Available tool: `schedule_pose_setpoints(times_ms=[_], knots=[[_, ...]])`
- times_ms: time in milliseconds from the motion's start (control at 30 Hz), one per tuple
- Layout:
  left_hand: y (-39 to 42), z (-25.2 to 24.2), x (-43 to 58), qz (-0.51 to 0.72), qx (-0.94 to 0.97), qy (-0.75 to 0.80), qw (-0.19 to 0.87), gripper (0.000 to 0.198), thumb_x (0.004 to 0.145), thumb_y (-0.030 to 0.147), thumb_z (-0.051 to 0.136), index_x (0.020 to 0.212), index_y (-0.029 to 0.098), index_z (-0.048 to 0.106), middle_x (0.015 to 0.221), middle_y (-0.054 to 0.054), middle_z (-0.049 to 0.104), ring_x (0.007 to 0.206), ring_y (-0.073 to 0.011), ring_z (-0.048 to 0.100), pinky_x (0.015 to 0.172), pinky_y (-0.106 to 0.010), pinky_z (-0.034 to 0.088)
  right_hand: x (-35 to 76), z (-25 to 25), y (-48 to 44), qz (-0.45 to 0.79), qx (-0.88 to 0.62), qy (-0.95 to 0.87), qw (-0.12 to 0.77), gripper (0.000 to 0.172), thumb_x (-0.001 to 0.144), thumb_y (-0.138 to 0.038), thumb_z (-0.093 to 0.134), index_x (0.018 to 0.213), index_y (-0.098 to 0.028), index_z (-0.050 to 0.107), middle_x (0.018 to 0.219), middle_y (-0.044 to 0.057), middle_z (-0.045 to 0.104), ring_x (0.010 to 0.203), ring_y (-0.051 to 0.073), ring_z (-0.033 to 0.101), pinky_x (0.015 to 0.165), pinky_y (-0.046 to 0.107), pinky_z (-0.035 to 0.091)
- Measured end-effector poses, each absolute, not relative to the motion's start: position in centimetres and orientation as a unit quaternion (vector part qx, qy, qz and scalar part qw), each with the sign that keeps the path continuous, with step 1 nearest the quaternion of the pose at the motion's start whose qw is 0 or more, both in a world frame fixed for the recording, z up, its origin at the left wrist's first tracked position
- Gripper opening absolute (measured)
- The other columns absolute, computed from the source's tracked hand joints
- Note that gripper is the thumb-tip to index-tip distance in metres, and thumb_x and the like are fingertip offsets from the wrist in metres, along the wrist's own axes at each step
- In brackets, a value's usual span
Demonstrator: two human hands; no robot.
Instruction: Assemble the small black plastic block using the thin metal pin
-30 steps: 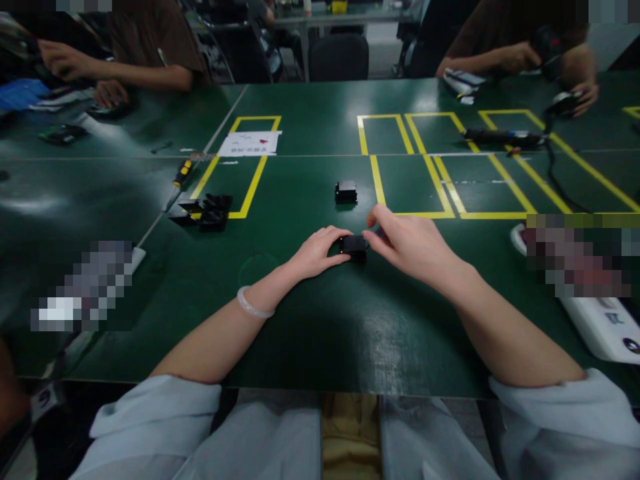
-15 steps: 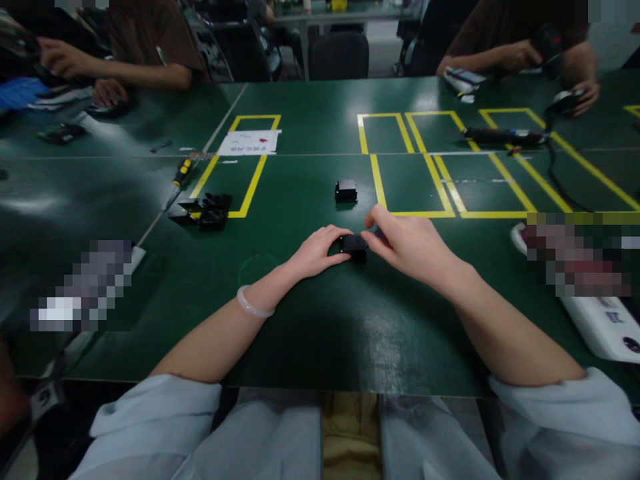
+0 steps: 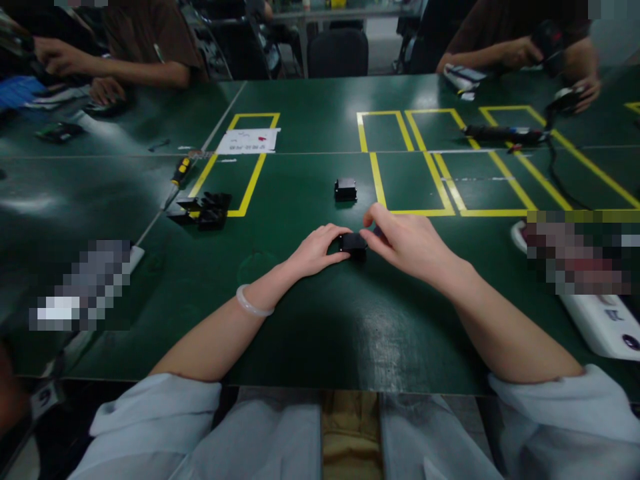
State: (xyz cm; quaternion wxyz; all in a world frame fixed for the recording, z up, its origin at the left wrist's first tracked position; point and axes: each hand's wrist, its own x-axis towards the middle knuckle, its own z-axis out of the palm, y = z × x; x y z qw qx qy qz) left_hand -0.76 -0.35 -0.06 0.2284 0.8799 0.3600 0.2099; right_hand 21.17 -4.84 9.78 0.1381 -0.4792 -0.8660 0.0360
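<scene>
A small black block (image 3: 353,244) rests on the green table (image 3: 320,320) between my two hands. My left hand (image 3: 317,250), with a pale bangle on its wrist, curls round the block's left side. My right hand (image 3: 405,241) pinches its right side with thumb and fingers. A second black block (image 3: 345,190) stands alone a little farther away. A cluster of several black parts (image 3: 204,210) lies to the left on a yellow tape line.
Yellow tape boxes (image 3: 415,167) mark the table. A screwdriver (image 3: 181,171) and a paper sheet (image 3: 249,141) lie far left. A white power strip (image 3: 600,323) sits at the right. Other people's hands (image 3: 520,53) work at the far side.
Both hands stay on the small black block in the same place; only the view shifts slightly.
</scene>
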Motion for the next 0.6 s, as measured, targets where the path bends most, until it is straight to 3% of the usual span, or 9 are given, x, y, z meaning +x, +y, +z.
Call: schedule_pose_setpoints(times_ms=[600], knots=[[-0.32,-0.03,-0.77,0.206,0.881,0.359,0.229,0.044,0.09,0.046,0.059,0.127,0.022,0.052,0.12,-0.007,0.059,0.11,-0.0252,0.055,0.095,-0.038,0.043,21.17,10.04,-4.94,0.032,-0.495,-0.857,0.14,0.026,0.096,-0.032,0.035,0.109,-0.018,0.053,0.077,0.002,0.066,0.06,0.015,0.054,0.056,0.026,0.025]])
